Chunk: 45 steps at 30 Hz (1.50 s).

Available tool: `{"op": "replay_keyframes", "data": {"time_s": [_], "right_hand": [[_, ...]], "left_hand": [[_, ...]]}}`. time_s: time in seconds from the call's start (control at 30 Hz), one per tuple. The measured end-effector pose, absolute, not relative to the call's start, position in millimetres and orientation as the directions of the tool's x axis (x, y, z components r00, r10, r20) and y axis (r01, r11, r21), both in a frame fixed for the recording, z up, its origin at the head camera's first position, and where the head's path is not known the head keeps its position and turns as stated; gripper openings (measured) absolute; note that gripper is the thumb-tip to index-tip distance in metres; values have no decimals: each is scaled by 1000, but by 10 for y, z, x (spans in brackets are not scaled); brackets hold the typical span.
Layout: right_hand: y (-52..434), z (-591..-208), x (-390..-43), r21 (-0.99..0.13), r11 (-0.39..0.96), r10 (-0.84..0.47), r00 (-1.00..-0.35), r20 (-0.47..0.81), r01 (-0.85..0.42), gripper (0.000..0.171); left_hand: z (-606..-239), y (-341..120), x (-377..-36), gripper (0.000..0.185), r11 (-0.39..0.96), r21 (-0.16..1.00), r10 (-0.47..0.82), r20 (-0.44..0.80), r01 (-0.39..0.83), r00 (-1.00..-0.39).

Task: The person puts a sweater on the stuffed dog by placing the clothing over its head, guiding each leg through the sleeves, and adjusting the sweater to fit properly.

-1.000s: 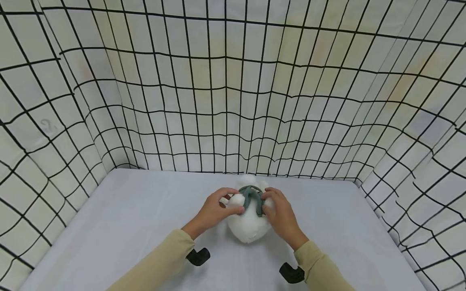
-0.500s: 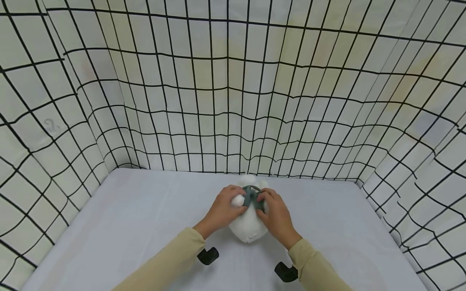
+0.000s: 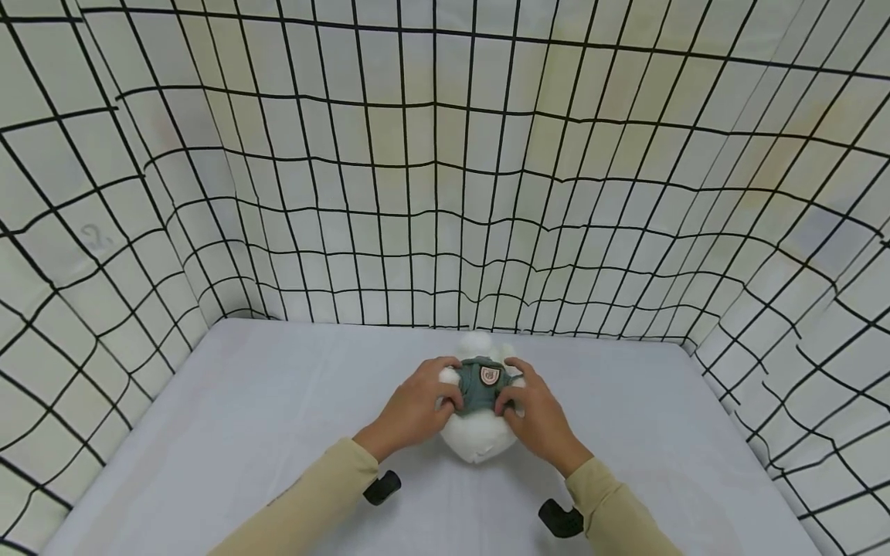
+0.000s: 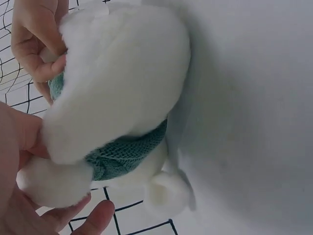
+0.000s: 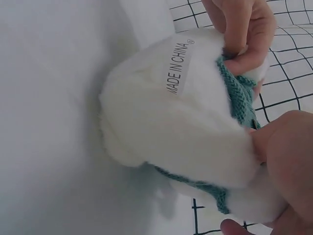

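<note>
A white plush toy (image 3: 478,439) lies on the table with its rounded bottom toward me. It wears a green knitted garment (image 3: 478,395) with a small round-edged badge (image 3: 490,375). My left hand (image 3: 416,403) is at the toy's left side, pinching the garment's lower edge beside a stubby white arm (image 4: 56,183). Opposite it, my right hand (image 3: 545,417) pinches the hem on the right side. In the right wrist view a "MADE IN CHINA" label (image 5: 179,68) shows on the white plush. The toy's face is not visible.
A white-covered table (image 3: 278,386) bears the toy. Black netting (image 3: 434,208) over pale walls encloses its back and both sides. Black curved pieces (image 3: 562,519) stick out by both wrists.
The garment was bunched up, hanging in two strips; now it lies spread over the toy's body with its badge showing. Both hands closed in on it, then moved slightly apart.
</note>
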State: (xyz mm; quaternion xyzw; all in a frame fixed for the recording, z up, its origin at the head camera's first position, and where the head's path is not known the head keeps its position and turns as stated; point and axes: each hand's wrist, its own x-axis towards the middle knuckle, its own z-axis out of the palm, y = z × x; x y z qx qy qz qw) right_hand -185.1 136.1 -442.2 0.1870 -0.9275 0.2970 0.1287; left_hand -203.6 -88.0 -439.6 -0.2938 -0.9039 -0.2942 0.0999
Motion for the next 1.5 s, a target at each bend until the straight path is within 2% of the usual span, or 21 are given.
{"op": "replay_keyframes", "data": {"time_s": [0.13, 0.3, 0.43, 0.53, 0.73, 0.83, 1.0, 1.1, 1.2, 1.5], "right_hand": [[1433, -4401, -1872, -458, 776, -309, -895, 322, -433, 30], [1546, -4412, -1883, -411, 818, -323, -912, 252, -403, 31], [1627, -4470, -1879, -522, 764, -322, -926, 199, -378, 27], [1651, -4492, -1888, -616, 693, -302, -927, 223, -374, 23], [1635, -4440, -1923, -660, 656, -198, -927, 318, -367, 13], [1618, -4412, -1927, -688, 654, -155, -946, 284, -313, 22], [1593, -4389, -1925, -716, 647, -144, -964, 223, -262, 41], [1592, -4383, -1938, -720, 636, -160, -960, 228, -277, 42], [1591, -4385, -1965, -731, 624, -178, -961, 210, -276, 39], [1545, -4401, -2050, -817, 543, -191, -976, 102, -192, 19]], "left_hand": [[-4377, -922, -2047, 18, 705, 414, 460, 351, 576, -815], [-4452, -1039, -2058, 26, 751, 414, 426, 292, 514, -857], [-4563, -1144, -2052, 24, 762, 459, 406, 211, 457, -889], [-4601, -1167, -2061, 22, 735, 506, 409, 199, 451, -890], [-4552, -1093, -2107, 9, 661, 607, 403, 210, 442, -891], [-4519, -1053, -2136, 8, 608, 690, 375, 186, 393, -908], [-4455, -1012, -2146, 31, 490, 794, 332, 210, 359, -920], [-4403, -989, -2145, 40, 447, 818, 347, 215, 362, -913], [-4366, -947, -2156, 43, 458, 815, 373, 187, 356, -909], [-4372, -872, -2224, 19, 483, 817, 335, 159, 314, -929]]}}
